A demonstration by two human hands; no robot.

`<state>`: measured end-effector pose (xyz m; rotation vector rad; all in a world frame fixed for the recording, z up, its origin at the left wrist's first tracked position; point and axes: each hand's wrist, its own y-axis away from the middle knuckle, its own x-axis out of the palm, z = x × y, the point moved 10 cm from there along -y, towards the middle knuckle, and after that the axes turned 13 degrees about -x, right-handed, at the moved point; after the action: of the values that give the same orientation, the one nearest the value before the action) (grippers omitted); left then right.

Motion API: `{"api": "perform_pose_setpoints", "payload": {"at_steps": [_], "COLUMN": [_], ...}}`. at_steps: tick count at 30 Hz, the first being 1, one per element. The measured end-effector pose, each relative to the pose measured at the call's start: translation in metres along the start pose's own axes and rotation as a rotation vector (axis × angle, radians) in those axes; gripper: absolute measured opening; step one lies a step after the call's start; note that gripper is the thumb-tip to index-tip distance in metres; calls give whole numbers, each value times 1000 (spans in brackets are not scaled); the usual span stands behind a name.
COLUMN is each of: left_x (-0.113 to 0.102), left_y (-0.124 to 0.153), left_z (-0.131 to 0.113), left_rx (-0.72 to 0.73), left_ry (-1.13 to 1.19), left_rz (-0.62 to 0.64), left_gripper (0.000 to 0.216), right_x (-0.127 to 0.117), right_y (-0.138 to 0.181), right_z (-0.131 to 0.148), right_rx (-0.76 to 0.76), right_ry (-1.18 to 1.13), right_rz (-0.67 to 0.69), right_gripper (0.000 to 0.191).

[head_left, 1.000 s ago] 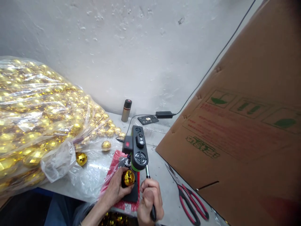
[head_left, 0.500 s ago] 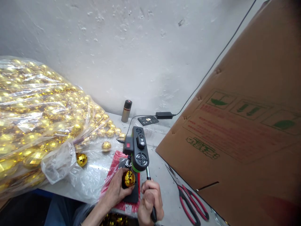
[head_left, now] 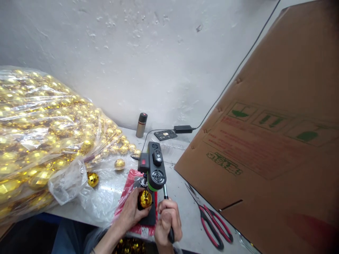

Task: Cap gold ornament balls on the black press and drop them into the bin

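Observation:
My left hand (head_left: 132, 211) is closed around a small gold faceted ball (head_left: 145, 199) and keeps it under the head of a small black and green bench press (head_left: 155, 171). My right hand (head_left: 167, 223) is wrapped in a fist round the black grip of the press's lever (head_left: 165, 193), just right of the ball. The press stands on a black base over a red sheet (head_left: 127, 192) at the near edge of the table.
A big clear plastic bag of gold balls (head_left: 39, 134) fills the left; two loose gold balls (head_left: 92, 179) lie by it. Red-handled scissors (head_left: 212, 225) lie right of the press. A large cardboard box (head_left: 265, 148) stands at the right. At the wall sit a small metal cylinder (head_left: 141, 125), a flat black device and a power adapter (head_left: 182, 129).
Both hands hold as before; my right hand and the lever grip sit very slightly higher and further left. The view has shifted a little.

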<state>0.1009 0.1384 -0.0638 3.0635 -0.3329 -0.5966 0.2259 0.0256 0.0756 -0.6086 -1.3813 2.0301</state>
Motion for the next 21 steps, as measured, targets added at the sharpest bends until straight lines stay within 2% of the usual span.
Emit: {"api": "perform_pose_setpoints", "payload": {"at_steps": [4, 7, 10, 12, 15, 17, 19, 21], "left_x": [1, 1, -1, -3, -1, 4, 5, -8], "left_y": [0, -1, -3, 1, 22, 44, 59, 58], "left_z": [3, 2, -1, -2, 3, 12, 23, 29], "left_rx": [-6, -10, -9, 13, 135, 270, 366, 380], "left_ry": [-5, -11, -18, -28, -77, -156, -247, -313], "left_rz": [9, 10, -2, -6, -9, -2, -17, -102], "left_gripper": [51, 53, 55, 54, 52, 53, 71, 87], "right_x": [4, 2, 1, 2, 3, 2, 2, 2], "right_y": [9, 6, -17, -38, -61, -63, -54, -39], "right_z": [3, 3, 5, 7, 14, 18, 17, 11], "right_rx": [-69, -32, 74, 152, 164, 132, 146, 221], "right_ry": [32, 16, -54, -80, -90, -97, -103, -100], "right_rz": [80, 47, 15, 42, 88, 88, 73, 38], "right_gripper": [32, 33, 32, 29, 28, 28, 28, 29]}}
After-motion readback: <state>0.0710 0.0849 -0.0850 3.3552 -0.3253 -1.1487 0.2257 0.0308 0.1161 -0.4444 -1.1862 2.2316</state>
